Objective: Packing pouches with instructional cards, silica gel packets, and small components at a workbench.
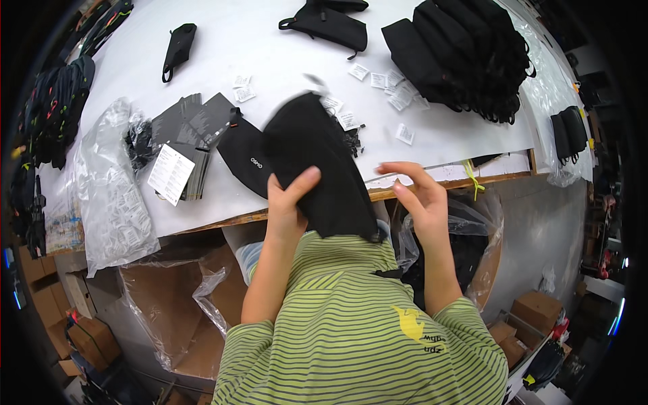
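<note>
My left hand [289, 202] is closed on the lower left side of a black fabric pouch [331, 169], its thumb lying across the cloth. The pouch is held up in front of me at the table's near edge. Partly behind it is another black pouch [244, 154] with small pale lettering and a loop at its tip. My right hand [422, 199] is raised to the right of the held pouch, apart from it. Its thumb and forefinger are spread with a gap, and I make out nothing between them.
On the white table [223, 40] lie stacked dark cards [192, 125], a white printed card [171, 174], scattered white labels [395, 88] and a plastic bag [115, 196]. A pile of black pouches [466, 57] stands far right. Plastic-lined cartons [169, 304] sit below the table edge.
</note>
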The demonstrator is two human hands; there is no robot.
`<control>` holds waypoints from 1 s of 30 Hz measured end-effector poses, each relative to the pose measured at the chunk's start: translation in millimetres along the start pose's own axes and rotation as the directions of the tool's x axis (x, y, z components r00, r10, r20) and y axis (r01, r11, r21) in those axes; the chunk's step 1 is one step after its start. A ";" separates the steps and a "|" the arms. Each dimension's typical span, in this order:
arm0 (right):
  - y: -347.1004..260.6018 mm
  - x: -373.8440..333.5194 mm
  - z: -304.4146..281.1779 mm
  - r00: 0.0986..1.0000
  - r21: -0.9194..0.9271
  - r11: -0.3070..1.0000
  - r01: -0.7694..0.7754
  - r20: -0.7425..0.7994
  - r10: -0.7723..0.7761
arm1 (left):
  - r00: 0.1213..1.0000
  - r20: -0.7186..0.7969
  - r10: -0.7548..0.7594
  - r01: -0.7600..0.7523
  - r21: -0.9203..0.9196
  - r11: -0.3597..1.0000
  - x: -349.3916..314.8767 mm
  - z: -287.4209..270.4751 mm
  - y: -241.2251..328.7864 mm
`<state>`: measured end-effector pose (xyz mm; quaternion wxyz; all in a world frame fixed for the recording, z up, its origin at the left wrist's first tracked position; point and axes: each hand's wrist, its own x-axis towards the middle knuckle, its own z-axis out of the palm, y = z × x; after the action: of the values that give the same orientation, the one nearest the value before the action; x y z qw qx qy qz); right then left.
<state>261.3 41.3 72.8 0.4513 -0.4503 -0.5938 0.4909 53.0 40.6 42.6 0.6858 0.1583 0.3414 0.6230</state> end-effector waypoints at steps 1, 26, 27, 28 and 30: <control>-7.0 4.2 2.2 1.000 -0.005 1.000 -0.002 -0.011 0.002 | 0.992 0.035 -0.117 0.114 0.089 0.990 -4.4 3.7 3.6; -13.3 33.1 19.0 0.875 -0.265 0.896 0.357 -0.240 -0.420 | 0.942 0.058 -0.330 0.323 0.108 0.940 -8.4 19.7 -7.7; -14.1 28.4 22.8 0.889 -0.246 0.900 0.361 -0.201 -0.411 | 0.943 0.052 -0.329 0.322 0.107 0.941 -7.3 17.3 -5.9; -14.8 22.6 26.1 0.892 -0.215 0.894 0.394 -0.145 -0.428 | 0.953 0.029 -0.301 0.298 0.085 0.951 -6.5 14.9 -3.9; -19.2 7.8 36.4 0.949 -0.095 0.948 0.303 -0.063 -0.310 | 0.962 -0.002 -0.272 0.272 0.041 0.961 -2.4 11.7 3.7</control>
<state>222.4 40.4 88.6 0.5253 -0.3897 -0.6587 0.3718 58.0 41.4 53.9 0.7620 0.1248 0.3713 0.5156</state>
